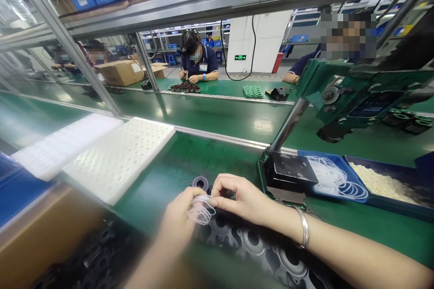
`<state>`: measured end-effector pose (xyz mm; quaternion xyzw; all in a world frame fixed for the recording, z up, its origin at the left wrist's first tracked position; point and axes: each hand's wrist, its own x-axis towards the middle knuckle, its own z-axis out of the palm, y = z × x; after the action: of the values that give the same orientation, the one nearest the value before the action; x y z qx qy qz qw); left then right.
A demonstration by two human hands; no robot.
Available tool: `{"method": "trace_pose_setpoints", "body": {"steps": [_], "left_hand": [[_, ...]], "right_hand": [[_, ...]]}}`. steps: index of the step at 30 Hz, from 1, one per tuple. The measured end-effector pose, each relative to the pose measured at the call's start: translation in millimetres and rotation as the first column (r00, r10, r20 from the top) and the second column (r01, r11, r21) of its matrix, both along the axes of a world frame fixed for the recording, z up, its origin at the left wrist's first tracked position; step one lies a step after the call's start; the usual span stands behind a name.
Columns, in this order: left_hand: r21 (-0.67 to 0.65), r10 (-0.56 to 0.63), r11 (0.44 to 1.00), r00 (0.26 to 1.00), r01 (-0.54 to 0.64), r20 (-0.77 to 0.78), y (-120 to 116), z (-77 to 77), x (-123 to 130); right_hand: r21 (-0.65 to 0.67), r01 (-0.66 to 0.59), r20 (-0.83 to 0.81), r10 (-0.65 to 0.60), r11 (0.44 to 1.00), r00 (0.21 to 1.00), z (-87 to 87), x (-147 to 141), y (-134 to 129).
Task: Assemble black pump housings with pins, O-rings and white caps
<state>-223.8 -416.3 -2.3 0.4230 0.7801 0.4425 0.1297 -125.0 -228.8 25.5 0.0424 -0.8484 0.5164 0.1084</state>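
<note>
At about 6 o'clock in the view, the left hand [179, 221] grips a small bundle of thin translucent white rings [200, 210], fingers curled around it, while the right hand [242, 198], wearing a silver bangle [304, 226], pinches one ring at the top of the bundle between thumb and forefinger. Just below the hands lie black round housings [257, 246] in a row on the green bench [356, 223], one more housing [200, 183] at 12 o'clock of the bundle, and a blue tray of loose rings [334, 179] at 3 o'clock.
</note>
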Motion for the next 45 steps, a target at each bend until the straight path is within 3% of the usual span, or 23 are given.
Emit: {"method": "trace_pose_setpoints", "body": {"steps": [5,7,10,13,16,18,21,24,28,31,33,36,40,45], "left_hand": [[0.011,0.01,1.0,0.996,-0.011,0.092,3,-1.8,2],[0.024,0.03,0.999,0.992,-0.033,0.124,1,-4.6,2],[0.043,0.085,0.995,0.978,-0.095,0.191,-2,-9.5,2],[0.075,0.123,0.985,0.931,-0.158,0.344,-7,-13.5,0],[0.193,0.024,0.973,0.887,-0.127,0.461,-12,-14.9,-6],[0.266,-0.093,0.964,0.922,-0.011,0.376,-14,-14.6,-10],[0.211,-0.241,0.95,0.97,0.231,0.018,-12,-14.3,-12],[0.021,-0.369,0.919,0.879,0.393,-0.302,-4,-15.8,-8],[-0.204,-0.477,0.875,0.708,0.44,-0.521,10,-17.5,2],[-0.288,-0.488,0.871,0.638,0.397,-0.596,14,-17.3,6],[-0.3,-0.48,0.875,0.611,0.38,-0.629,15,-17.4,6],[-0.292,-0.473,0.879,0.61,0.378,-0.636,15,-17.6,6],[-0.299,-0.478,0.877,0.628,0.375,-0.614,16,-16.2,9],[-0.326,-0.485,0.875,0.644,0.359,-0.592,16,-15.0,13]], "right_hand": [[-0.271,0.082,0.168,-0.037,0.959,0.985,-10.0,0,9],[-0.297,0.128,0.183,-0.075,0.946,0.98,-11.7,-1,14],[-0.186,0.229,0.12,-0.209,0.956,0.971,-13.8,-3,20],[0.064,0.264,0.023,-0.266,0.962,0.964,-20.5,-8,27],[0.255,0.241,-0.007,-0.248,0.936,0.969,-32.8,-11,33],[0.295,0.245,-0.009,-0.254,0.924,0.967,-40.8,-12,34],[0.333,0.245,-0.014,-0.255,0.91,0.967,-47.8,-12,34],[0.369,0.246,-0.018,-0.257,0.896,0.966,-49.8,-12,33],[0.404,0.253,-0.02,-0.268,0.879,0.963,-48.3,-10,32],[0.413,0.217,-0.04,-0.22,0.884,0.975,-43.6,-6,33],[0.452,0.114,-0.075,-0.09,0.885,0.993,-39.8,-1,34],[0.589,-0.007,-0.073,0.061,0.808,0.995,-37.3,7,37],[0.713,0.011,-0.03,0.015,0.701,0.999,-40.9,14,40],[0.714,0.048,-0.047,-0.02,0.698,0.999,-41.0,26,43]]}}
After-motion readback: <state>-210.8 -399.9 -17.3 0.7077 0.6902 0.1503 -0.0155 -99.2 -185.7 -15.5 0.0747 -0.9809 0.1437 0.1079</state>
